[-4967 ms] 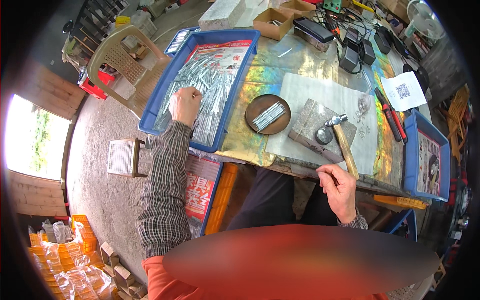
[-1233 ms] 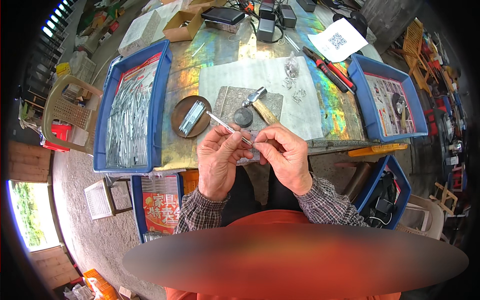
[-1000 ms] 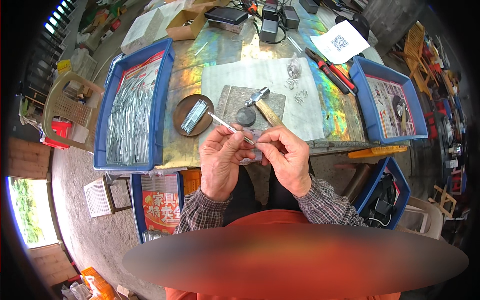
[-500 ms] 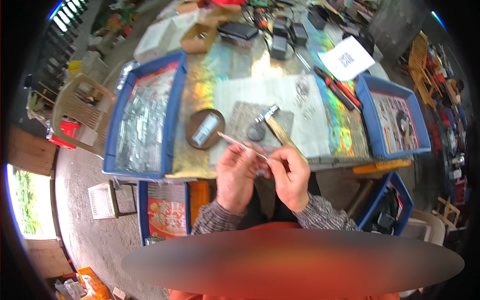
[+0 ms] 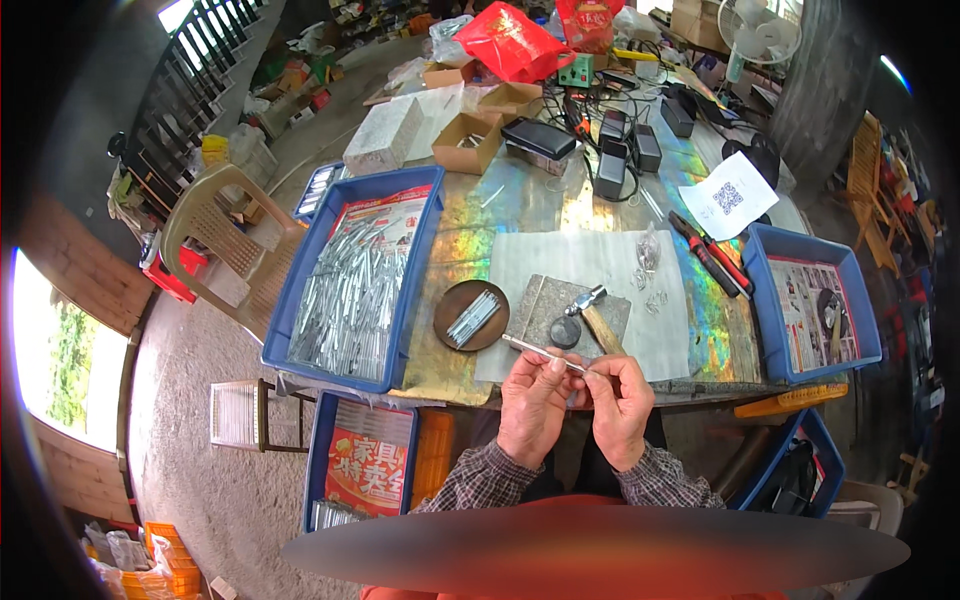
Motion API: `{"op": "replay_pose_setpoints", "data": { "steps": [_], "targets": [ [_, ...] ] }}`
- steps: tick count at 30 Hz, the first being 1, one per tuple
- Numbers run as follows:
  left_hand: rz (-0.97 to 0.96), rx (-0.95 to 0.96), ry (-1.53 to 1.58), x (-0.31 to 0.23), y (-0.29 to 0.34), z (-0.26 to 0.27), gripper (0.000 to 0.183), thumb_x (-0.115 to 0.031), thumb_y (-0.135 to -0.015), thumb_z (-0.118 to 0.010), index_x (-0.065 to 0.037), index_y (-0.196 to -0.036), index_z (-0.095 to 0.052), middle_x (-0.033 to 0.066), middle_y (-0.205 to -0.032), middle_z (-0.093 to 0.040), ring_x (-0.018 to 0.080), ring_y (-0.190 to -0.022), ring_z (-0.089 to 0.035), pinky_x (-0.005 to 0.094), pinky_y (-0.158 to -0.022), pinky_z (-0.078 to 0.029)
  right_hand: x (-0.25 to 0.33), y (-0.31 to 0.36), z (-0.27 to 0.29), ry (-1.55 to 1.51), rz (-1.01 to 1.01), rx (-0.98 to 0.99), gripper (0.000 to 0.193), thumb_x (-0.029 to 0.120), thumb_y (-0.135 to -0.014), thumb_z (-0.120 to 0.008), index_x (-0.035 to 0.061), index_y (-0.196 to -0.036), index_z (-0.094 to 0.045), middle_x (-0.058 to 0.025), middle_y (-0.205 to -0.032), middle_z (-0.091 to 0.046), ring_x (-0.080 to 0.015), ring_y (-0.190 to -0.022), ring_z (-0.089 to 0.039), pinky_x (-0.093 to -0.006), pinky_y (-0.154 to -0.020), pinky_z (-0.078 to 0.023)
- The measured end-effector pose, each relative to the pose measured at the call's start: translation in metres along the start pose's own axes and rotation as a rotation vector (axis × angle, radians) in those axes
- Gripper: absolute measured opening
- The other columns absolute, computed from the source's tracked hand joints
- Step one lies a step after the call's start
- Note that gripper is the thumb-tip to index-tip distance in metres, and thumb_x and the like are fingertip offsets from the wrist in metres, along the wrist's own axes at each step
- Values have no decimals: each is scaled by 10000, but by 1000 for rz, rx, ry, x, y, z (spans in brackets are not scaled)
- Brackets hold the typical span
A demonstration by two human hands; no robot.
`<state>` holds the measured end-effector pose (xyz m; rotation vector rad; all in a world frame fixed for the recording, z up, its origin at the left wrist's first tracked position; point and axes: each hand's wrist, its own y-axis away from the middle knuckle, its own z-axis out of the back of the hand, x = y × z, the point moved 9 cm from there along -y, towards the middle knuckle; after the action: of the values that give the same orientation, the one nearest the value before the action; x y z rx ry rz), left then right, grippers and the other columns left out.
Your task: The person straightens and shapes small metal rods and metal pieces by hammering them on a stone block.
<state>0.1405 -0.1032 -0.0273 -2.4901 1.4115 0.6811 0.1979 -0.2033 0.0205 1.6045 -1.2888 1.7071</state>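
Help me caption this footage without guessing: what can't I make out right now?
All in the head view:
- What the right hand pinches at the metal rod's end: covered by its fingers.
- The hammer's handle end: behind the right hand.
- Exact shapes of the bits: too small.
- The rear red bag's top: cut off by the upper edge.

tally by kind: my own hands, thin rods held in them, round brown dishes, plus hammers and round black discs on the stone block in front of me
Hands (left hand, right hand): 2
Held thin rod: 1
Round brown dish: 1
Hammer: 1
Round black disc: 1
Total: 6
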Motion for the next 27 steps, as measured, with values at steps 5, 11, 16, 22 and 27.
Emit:
{"op": "replay_pose_setpoints", "data": {
  "steps": [5, 11, 16, 22, 27],
  "targets": [
    [-10, 13, 2, 5, -1, -2, 72, -35, -913, -567, -69, -969, -534, 141, -996, -653, 177, -787, -612, 297, -679, -512, -5, -1, 5, 7, 7, -26, 64, -9, -882, -576, -26, -838, -532, -64, -738, -609, -73, -560, -554, -201, -512, -448],
    [-43, -1, -88, -3, 0, -1, 80, -19, -915, -558, -56, -983, -537, 141, -995, -651, 174, -796, -623, 295, -693, -522, -8, -1, 4, -38, -70, -7, 66, -6, -871, -599, -29, -858, -539, -61, -747, -616, -71, -569, -563, -197, -519, -452],
    [-71, -20, -114, -9, 1, 2, 88, -7, -911, -559, -36, -993, -543, 146, -987, -647, 179, -805, -634, 296, -700, -538, -9, 0, 5, 17, -116, -2, 65, -1, -857, -621, -39, -852, -568, -57, -737, -626, -83, -600, -600, -202, -521, -467],
    [-69, -17, -121, -12, -1, 4, 99, 2, -906, -562, -21, -1001, -546, 143, -974, -645, 188, -830, -641, 301, -713, -552, -9, -2, 4, 108, -48, 40, 56, -11, -848, -617, -46, -844, -574, -53, -729, -623, -86, -581, -601, -208, -514, -470],
    [-67, -28, -111, -11, -1, 8, 97, 3, -904, -565, -21, -996, -542, 140, -970, -647, 185, -825, -641, 298, -716, -550, -5, -2, 0, 127, -33, 38, 48, -3, -853, -607, -35, -834, -576, -50, -709, -615, -89, -571, -600, -210, -511, -466]
  ]
}}
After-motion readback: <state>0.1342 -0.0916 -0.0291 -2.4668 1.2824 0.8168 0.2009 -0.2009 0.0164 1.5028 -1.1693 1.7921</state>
